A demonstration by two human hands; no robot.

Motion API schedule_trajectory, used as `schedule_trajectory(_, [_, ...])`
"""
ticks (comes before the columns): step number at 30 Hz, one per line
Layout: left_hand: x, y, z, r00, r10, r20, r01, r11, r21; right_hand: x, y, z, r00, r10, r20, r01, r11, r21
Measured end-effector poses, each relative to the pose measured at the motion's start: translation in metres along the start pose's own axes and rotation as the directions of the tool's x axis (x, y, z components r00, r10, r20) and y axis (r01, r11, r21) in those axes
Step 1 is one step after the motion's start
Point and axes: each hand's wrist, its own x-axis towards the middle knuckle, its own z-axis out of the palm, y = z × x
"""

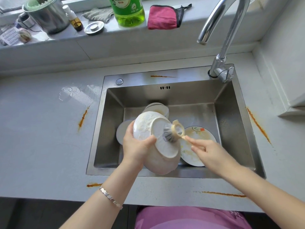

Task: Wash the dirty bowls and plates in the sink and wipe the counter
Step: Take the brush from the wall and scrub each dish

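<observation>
A sudsy white ceramic bowl [143, 128] is tilting bottom-up over the stainless steel sink [181, 96], a grey-bristled brush [170, 134] pressing its base. A stained flowered plate [201, 138] and white dishes [156, 108] are lying inside; orange streaks [83, 117] are marking the pale bench [41, 129].

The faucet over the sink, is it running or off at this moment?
Off, it seems: no stream leaves the faucet, and no water falls into the sink below its spout.
</observation>
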Motion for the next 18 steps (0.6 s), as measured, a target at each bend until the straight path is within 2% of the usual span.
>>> schedule_trajectory(3, [0.001,-0.003,-0.005,1.000,-0.021,-0.018,0.021,1.000,-0.010,-0.012,-0.002,0.013,0.993,-0.067,0.100,0.064,0.997,0.031])
schedule_trajectory(7, [0.000,-0.005,-0.011,1.000,-0.010,-0.016,0.010,1.000,0.003,-0.009,0.006,0.008,1.000,0.014,0.025,-0.013,1.000,-0.026])
schedule_trajectory(11, [0.000,-0.007,-0.011,0.999,-0.040,-0.037,0.040,0.999,-0.019,-0.017,-0.001,0.010,0.992,-0.051,0.114,0.052,0.999,-0.009])
schedule_trajectory(14, [-0.001,-0.006,-0.009,0.999,-0.027,-0.042,0.027,1.000,-0.012,-0.011,0.004,-0.002,0.999,0.041,0.022,-0.039,0.994,-0.097])
schedule_trajectory(18, [0.001,-0.004,-0.008,0.997,-0.048,-0.061,0.047,0.999,-0.026,-0.021,0.004,0.003,0.993,-0.014,0.120,0.023,0.997,-0.071])
